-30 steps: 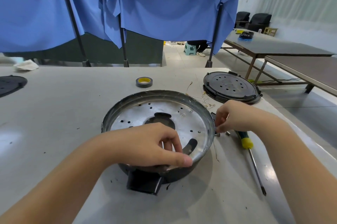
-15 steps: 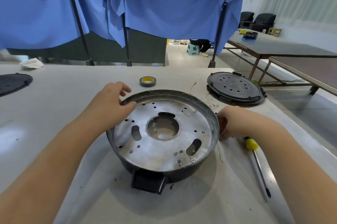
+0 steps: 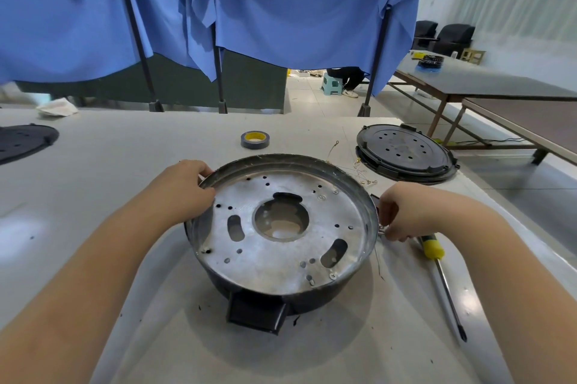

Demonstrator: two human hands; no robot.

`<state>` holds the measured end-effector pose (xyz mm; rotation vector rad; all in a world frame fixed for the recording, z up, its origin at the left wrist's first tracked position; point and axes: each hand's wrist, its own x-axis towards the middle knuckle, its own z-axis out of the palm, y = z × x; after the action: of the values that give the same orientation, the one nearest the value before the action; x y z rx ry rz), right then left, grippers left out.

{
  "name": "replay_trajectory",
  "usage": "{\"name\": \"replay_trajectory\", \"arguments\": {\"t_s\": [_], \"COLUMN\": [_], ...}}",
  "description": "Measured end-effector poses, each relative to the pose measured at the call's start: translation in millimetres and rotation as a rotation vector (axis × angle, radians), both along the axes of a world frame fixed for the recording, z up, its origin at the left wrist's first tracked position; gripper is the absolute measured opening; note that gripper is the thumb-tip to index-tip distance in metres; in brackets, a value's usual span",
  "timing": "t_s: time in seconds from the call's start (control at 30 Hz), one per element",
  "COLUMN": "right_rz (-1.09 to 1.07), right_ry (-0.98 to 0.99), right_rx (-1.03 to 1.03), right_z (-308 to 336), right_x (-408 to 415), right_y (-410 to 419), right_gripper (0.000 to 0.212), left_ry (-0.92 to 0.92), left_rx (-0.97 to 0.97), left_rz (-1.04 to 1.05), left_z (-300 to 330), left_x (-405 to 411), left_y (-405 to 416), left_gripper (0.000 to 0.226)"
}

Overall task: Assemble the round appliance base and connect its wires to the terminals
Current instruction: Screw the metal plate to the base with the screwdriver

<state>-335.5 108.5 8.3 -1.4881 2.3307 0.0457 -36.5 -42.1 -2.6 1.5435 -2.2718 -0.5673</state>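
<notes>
Left hand (image 3: 184, 193) shifted onto round base (image 3: 281, 227) far-left rim, gripping; right hand (image 3: 402, 215) pinches small part.

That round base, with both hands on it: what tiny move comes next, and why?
Probably hold the base steady with the left hand while the right hand works the small metal piece it pinches at the rim; the loose wires behind are unconnected.
</notes>
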Motion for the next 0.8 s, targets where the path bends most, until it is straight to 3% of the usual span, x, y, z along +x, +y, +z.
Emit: {"name": "replay_trajectory", "arguments": {"t_s": [0.17, 0.4, 0.57, 0.8], "right_rz": [0.025, 0.053, 0.087, 0.19], "right_ry": [-0.116, -0.102, -0.222, -0.296], "right_rx": [-0.186, -0.387, -0.473, -0.52], "right_z": [17, 47, 64, 68], "right_x": [-4, 0, 4, 24], "right_y": [7, 22, 34, 35], "right_gripper": [0.002, 0.01, 0.009, 0.007], "left_ry": [-0.001, 0.008, 0.057, 0.043], "left_rx": [0.018, 0.09, 0.221, 0.211], "left_rz": [-0.011, -0.053, -0.064, -0.089], "left_z": [0, 5, 10, 12], "left_x": [0, -1, 2, 0], "left_y": [-1, 3, 7, 12], "left_gripper": [0.015, 0.014, 0.016, 0.015]}}
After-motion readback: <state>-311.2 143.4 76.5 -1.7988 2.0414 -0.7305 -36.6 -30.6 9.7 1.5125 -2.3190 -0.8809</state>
